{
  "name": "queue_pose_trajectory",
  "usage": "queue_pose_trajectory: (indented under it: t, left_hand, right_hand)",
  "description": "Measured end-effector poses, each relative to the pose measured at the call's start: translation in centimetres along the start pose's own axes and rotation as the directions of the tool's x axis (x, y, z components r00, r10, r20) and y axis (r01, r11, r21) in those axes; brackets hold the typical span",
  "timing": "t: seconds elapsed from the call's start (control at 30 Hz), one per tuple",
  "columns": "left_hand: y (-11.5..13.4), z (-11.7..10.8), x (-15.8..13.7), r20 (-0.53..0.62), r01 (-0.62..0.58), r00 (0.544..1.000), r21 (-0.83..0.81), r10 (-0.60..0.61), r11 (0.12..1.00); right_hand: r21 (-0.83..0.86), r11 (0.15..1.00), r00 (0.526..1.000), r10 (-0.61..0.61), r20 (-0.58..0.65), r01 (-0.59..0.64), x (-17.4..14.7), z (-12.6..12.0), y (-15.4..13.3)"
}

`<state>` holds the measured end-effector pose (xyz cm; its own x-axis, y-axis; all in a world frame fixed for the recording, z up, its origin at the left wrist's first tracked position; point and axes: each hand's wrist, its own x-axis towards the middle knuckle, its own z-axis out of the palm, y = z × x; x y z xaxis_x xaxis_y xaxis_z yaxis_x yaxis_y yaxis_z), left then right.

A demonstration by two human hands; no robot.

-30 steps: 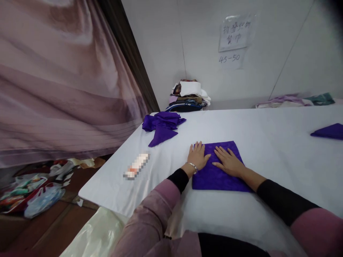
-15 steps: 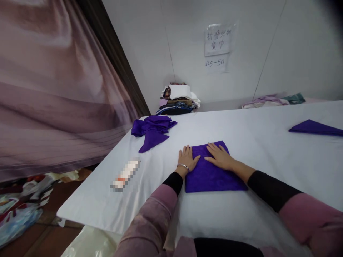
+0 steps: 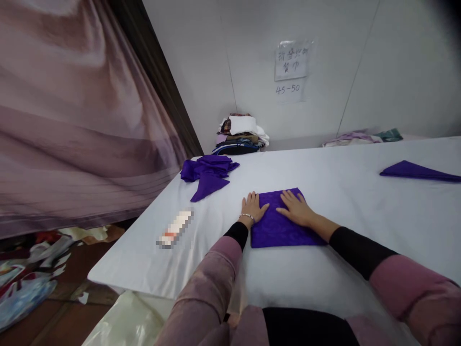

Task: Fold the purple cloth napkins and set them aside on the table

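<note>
A purple cloth napkin (image 3: 279,229), folded to a flat rectangle, lies on the white-covered table (image 3: 309,274) before me. My left hand (image 3: 252,206) is spread flat over its left edge, thumb pointing inward. On the upper right part of the cloth rests my right hand (image 3: 296,209), palm down with fingers stretched out. Neither hand grips anything. A bracelet circles my left wrist. Part of the napkin's right side is hidden under my right hand and wrist.
Crumpled purple cloths (image 3: 210,174) lie at the table's far left, and a folded purple cloth (image 3: 418,172) at the right. A blurred-out oblong (image 3: 176,229) sits left of my hands. Folded clothes (image 3: 240,137) are piled by the wall. A curtain (image 3: 82,120) hangs at left.
My view has shifted slightly, so the table sits a little differently in it. Both hands stay flat on the napkin; the right fingers have slid slightly across its upper right part.
</note>
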<state>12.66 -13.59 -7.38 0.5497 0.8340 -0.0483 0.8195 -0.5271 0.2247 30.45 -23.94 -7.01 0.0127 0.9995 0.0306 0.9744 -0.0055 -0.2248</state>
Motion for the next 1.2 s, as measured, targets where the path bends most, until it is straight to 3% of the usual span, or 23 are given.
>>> queue_pose_trajectory:
  t: [0.13, 0.27, 0.37, 0.53, 0.87, 1.0, 1.2]
  left_hand:
    - [0.5, -1.2, -1.5, -0.031, 0.050, 0.998, -0.055, -0.051, 0.997]
    - [1.8, -0.1, -5.4, -0.066, -0.080, 0.994, 0.041, 0.083, 0.996]
    - [2.3, 1.3, -7.5, -0.041, -0.128, 0.990, 0.098, 0.132, 0.987]
    - [2.3, 1.6, -7.7, -0.035, -0.132, 0.990, 0.115, 0.136, 0.985]
    - [2.2, 1.7, -7.6, -0.035, -0.134, 0.990, 0.118, 0.139, 0.984]
    - [2.3, 1.6, -7.6, -0.033, -0.135, 0.990, 0.118, 0.140, 0.984]
    - [2.2, 1.4, -7.7, -0.046, -0.139, 0.988, 0.129, 0.146, 0.982]
  right_hand:
    - [0.026, 0.985, 0.985, -0.168, -0.042, 0.169, -3.9, 0.8, -4.2]
    - [0.025, 0.994, 0.992, -0.105, -0.073, 0.107, -5.4, 1.6, -5.4]
    - [0.015, 0.997, 0.996, -0.070, -0.050, 0.071, -5.4, 2.0, -4.9]
    - [-0.019, 0.999, 0.998, -0.039, -0.047, 0.038, -6.3, 2.3, -3.6]
    - [-0.067, 0.979, 0.980, 0.188, -0.065, -0.193, -12.2, 1.3, 2.2]
    - [-0.047, 0.987, 0.985, 0.146, -0.088, -0.151, -10.8, 0.2, 1.0]
    - [-0.020, 1.000, 1.000, -0.013, -0.020, 0.013, -4.5, 0.4, -3.0]
